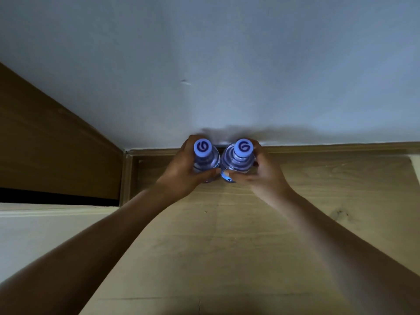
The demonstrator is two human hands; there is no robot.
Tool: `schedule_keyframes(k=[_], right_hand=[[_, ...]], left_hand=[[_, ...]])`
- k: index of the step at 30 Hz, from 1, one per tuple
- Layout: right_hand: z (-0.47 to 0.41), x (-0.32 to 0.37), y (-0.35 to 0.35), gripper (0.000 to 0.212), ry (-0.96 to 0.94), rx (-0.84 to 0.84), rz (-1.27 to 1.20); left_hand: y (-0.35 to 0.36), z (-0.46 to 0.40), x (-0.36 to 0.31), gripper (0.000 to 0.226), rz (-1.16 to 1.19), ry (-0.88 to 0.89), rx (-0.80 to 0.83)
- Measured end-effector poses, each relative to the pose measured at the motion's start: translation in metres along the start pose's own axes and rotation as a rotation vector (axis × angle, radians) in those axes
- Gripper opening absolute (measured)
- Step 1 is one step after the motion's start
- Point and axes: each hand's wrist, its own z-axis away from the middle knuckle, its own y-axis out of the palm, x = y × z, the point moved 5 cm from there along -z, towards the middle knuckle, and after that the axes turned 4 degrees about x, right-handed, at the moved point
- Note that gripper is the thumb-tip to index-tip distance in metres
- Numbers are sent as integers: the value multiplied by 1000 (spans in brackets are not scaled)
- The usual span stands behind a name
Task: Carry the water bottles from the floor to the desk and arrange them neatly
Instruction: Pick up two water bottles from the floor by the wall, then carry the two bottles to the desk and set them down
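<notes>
Two clear water bottles with white caps stand upright side by side at the back of the wooden desk (227, 235), close to the wall. My left hand (181, 176) is wrapped around the left bottle (203, 149). My right hand (261, 176) grips the right bottle (243, 147). The bottles touch or nearly touch each other. Their lower bodies are hidden by my fingers.
A pale wall (227, 64) rises just behind the bottles. A raised wooden ledge (341, 147) runs along the desk's back edge. A brown wooden panel (56, 144) stands at the left, with a lighter surface (45, 235) below it.
</notes>
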Motion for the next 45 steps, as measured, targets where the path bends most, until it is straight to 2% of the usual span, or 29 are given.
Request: schedule_keyframes(k=[5, 11, 16, 20, 28, 35, 45], right_hand=[[1, 1, 0, 56, 24, 3, -53], [28, 14, -3, 29, 68, 50, -161], [42, 39, -16, 48, 74, -9, -148], [50, 73, -27, 48, 27, 6, -186], [58, 152, -54, 38, -76, 48, -209], [93, 273, -77, 36, -107, 42, -218], [172, 524, -104, 37, -112, 113, -178]], left_hand=[[-1, 4, -7, 52, -8, 11, 10], [-6, 25, -21, 51, 18, -72, 69], [-21, 44, -54, 60, 75, -24, -19], [-36, 44, -86, 50, 101, 24, -35], [-77, 38, -159, 46, 83, 109, -23], [-139, 64, -275, 49, 23, 76, -81], [-274, 152, -496, 49, 10, -29, -161]])
